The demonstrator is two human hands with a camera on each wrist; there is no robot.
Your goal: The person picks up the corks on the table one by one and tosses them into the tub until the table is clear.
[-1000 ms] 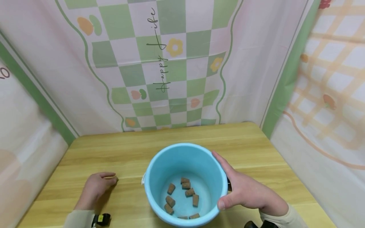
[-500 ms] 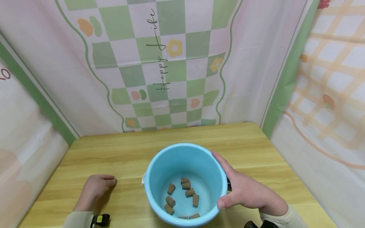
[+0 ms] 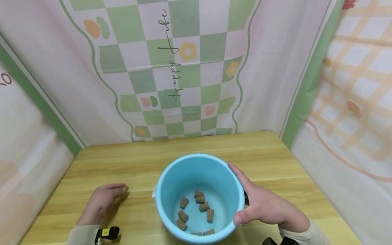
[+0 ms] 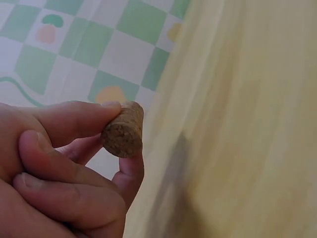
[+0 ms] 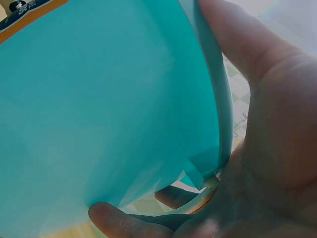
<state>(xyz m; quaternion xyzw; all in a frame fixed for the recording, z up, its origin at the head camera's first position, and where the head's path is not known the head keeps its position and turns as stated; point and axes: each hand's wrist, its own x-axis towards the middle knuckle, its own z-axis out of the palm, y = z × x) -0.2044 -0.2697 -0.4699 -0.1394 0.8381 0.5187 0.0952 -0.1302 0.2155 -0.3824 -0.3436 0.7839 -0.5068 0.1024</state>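
Note:
Between the thumb and fingertips of my left hand (image 3: 105,198) is a brown cork stopper (image 4: 122,133), plain in the left wrist view and hidden by the hand in the head view. That hand is over the table, left of a light blue bucket (image 3: 166,217). My right hand (image 3: 264,204) grips the bucket at its right rim, thumb and fingers spread along the side. Several cork stoppers (image 3: 183,216) lie scattered on the bucket's floor. In the right wrist view, fingertips press the bucket's outer wall (image 5: 114,114) beside its handle (image 5: 198,202).
The wooden table (image 3: 128,163) spreads around the bucket. Behind it hangs a green-and-white checked curtain (image 3: 183,75), with more printed curtain (image 3: 352,102) on the right side. A white handle end (image 3: 153,192) sticks out at the bucket's left.
My left hand has shifted slightly, its fingertips lifting a little off the table. The right hand, the bucket and the cork stoppers inside have stayed in place.

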